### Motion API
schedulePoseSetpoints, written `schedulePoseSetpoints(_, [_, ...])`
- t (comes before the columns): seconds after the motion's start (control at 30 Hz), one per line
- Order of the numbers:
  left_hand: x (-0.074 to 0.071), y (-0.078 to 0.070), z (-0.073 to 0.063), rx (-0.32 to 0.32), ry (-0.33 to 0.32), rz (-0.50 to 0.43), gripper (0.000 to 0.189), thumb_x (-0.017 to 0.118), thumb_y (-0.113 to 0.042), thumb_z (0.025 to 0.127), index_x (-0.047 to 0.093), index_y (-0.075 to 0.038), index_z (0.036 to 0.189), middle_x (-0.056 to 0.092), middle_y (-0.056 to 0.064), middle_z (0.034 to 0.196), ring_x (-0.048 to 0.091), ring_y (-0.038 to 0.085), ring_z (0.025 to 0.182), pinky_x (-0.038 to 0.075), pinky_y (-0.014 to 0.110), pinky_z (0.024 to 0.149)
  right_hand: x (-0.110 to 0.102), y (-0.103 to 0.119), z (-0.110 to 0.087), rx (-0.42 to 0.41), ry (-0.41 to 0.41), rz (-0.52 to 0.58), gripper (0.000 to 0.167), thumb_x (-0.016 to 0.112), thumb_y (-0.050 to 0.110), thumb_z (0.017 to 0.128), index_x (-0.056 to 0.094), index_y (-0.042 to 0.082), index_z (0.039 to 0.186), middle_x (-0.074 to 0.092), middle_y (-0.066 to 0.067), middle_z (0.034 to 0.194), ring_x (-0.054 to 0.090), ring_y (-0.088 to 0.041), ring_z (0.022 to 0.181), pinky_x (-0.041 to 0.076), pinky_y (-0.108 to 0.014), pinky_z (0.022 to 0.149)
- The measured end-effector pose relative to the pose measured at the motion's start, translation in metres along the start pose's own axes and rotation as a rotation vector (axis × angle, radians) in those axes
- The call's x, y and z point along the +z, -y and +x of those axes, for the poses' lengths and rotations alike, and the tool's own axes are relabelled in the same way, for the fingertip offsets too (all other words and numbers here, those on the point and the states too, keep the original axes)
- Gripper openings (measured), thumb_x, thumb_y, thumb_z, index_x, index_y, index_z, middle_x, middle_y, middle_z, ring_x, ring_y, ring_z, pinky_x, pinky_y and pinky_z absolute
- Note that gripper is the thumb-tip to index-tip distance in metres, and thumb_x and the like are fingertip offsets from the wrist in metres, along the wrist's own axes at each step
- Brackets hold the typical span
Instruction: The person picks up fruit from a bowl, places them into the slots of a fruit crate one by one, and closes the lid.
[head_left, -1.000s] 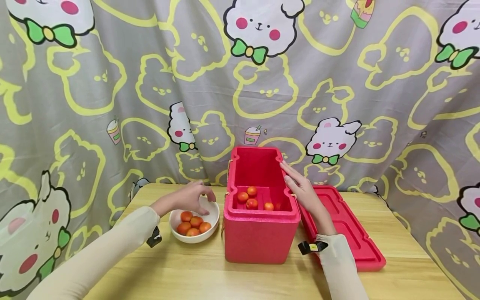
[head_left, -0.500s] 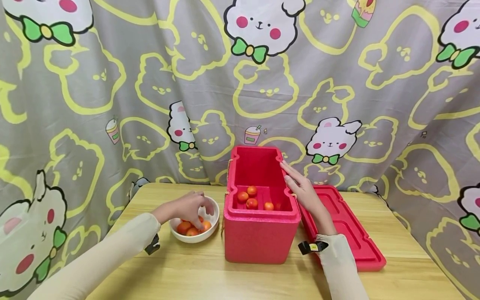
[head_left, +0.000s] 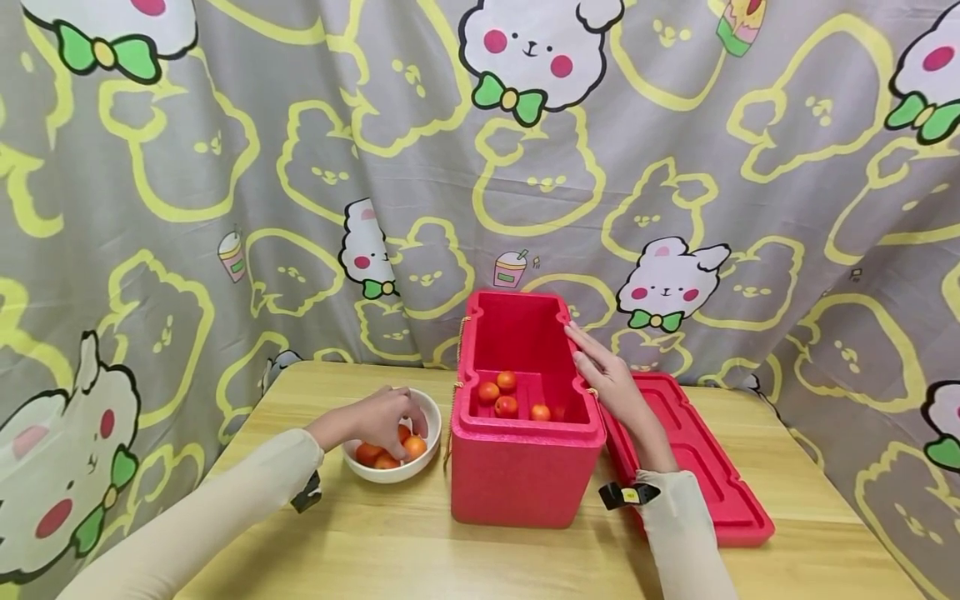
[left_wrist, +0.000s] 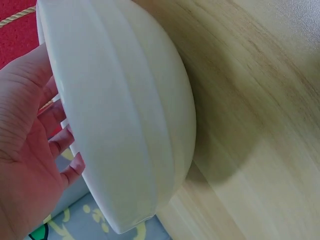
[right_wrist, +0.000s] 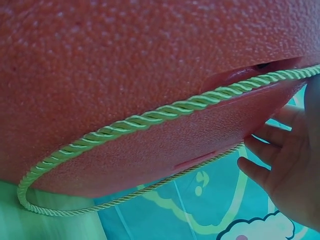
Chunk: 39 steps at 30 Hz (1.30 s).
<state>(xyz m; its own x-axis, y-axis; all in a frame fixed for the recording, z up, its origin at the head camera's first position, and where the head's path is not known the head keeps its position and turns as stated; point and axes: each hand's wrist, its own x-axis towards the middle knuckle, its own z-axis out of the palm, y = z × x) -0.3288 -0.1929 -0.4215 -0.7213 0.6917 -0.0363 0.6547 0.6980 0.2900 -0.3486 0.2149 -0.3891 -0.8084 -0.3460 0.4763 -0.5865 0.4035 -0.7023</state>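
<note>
My left hand [head_left: 384, 421] reaches down into a white bowl [head_left: 429, 402] left of the box. Its thumb and curled fingers close around a small round orange fruit [head_left: 415, 447]; more fruits [head_left: 367, 454] lie beside it. In the left wrist view the bowl's wall [left_wrist: 125, 115] hides the fruit, with my curled fingers [left_wrist: 74, 167] at the rim. A red box [head_left: 525, 479] stands uncovered, several orange fruits [head_left: 506, 407] on its floor. My right hand [head_left: 611, 379] rests against its right rim, fingers fairly straight.
A red lid [head_left: 708, 467] lies on the wooden table [head_left: 360, 542] right of the box. Twisted cords [right_wrist: 150, 117] hang along the box's sides. A patterned curtain [head_left: 420, 167] rises behind the table.
My left hand has lowered into the bowl, and its thumb and fingers have come around a fruit. My right hand stays at the box's rim. The head view has shifted slightly.
</note>
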Motion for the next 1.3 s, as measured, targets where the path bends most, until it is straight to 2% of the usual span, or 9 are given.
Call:
schedulePoseSetpoints(0.1, [0.002,0.001,0.001,0.012,-0.007,0.016,0.026,0.089,-0.023,0.068,0.077,-0.025,0.09,0.071,-0.012,0.084,0.054,0.016,0.095,0.034,0.039,0.088,0.0,0.0,0.0,0.003,0.007,0.005,0.052,0.051,0.021,0.105,0.042,0.019,0.156,0.035,-0.006,0.166,0.031,-0.031,0.154,0.043,-0.051,0.109])
schedulePoseSetpoints(0.17, [0.004,0.002,0.002,0.016,-0.015,0.027,0.025,0.089,-0.024,0.068,0.077,-0.026,0.09,0.07,-0.013,0.083,0.054,0.015,0.094,0.034,0.04,0.088,0.0,0.001,0.0,0.006,0.01,0.008,0.052,0.051,0.021,0.105,0.042,0.019,0.156,0.034,-0.006,0.166,0.031,-0.032,0.154,0.042,-0.055,0.108])
schedulePoseSetpoints(0.43, [0.006,0.002,0.003,0.016,-0.045,0.05,0.024,0.087,-0.026,0.067,0.076,-0.028,0.088,0.07,-0.015,0.079,0.053,0.012,0.091,0.038,0.042,0.089,0.0,0.002,0.001,0.011,0.015,0.006,0.053,0.051,0.017,0.105,0.041,0.018,0.157,0.033,-0.007,0.166,0.031,-0.033,0.154,0.043,-0.055,0.107])
schedulePoseSetpoints(0.63, [0.007,0.003,0.004,0.015,-0.074,0.04,0.024,0.087,-0.029,0.068,0.075,-0.028,0.088,0.07,-0.016,0.08,0.057,0.014,0.09,0.038,0.037,0.085,0.0,0.001,0.001,0.023,0.013,0.013,0.053,0.052,0.02,0.105,0.042,0.02,0.157,0.034,-0.004,0.166,0.032,-0.03,0.154,0.044,-0.054,0.107])
schedulePoseSetpoints(0.8, [0.006,0.006,0.004,0.011,-0.106,-0.001,0.027,0.089,-0.03,0.067,0.074,-0.028,0.089,0.069,-0.015,0.085,0.058,0.017,0.088,0.039,0.03,0.079,0.0,0.0,0.002,0.028,0.012,0.014,0.052,0.052,0.02,0.105,0.042,0.017,0.156,0.035,-0.005,0.166,0.032,-0.029,0.154,0.042,-0.053,0.109])
schedulePoseSetpoints(0.93, [0.003,0.008,0.004,-0.003,-0.133,-0.044,0.028,0.09,-0.028,0.067,0.075,-0.026,0.09,0.067,-0.009,0.086,0.059,0.023,0.087,0.042,0.025,0.072,-0.001,0.001,0.002,0.024,0.005,0.011,0.052,0.052,0.019,0.105,0.042,0.017,0.156,0.035,-0.005,0.165,0.032,-0.029,0.154,0.039,-0.054,0.111])
schedulePoseSetpoints(1.07, [-0.005,0.007,0.002,-0.009,-0.158,-0.08,0.028,0.088,-0.025,0.067,0.076,-0.025,0.093,0.068,-0.005,0.089,0.06,0.026,0.087,0.044,0.025,0.072,0.0,0.001,0.002,0.022,0.003,0.009,0.051,0.051,0.021,0.106,0.042,0.019,0.156,0.035,-0.005,0.166,0.031,-0.03,0.154,0.039,-0.056,0.111])
schedulePoseSetpoints(1.3, [-0.027,0.007,0.002,-0.009,-0.228,-0.112,0.027,0.087,-0.026,0.073,0.076,-0.025,0.097,0.073,-0.014,0.097,0.057,0.02,0.097,0.045,0.033,0.084,0.0,0.0,0.0,0.035,0.004,0.013,0.053,0.051,0.026,0.105,0.041,0.022,0.157,0.034,-0.001,0.166,0.031,-0.028,0.154,0.042,-0.056,0.11])
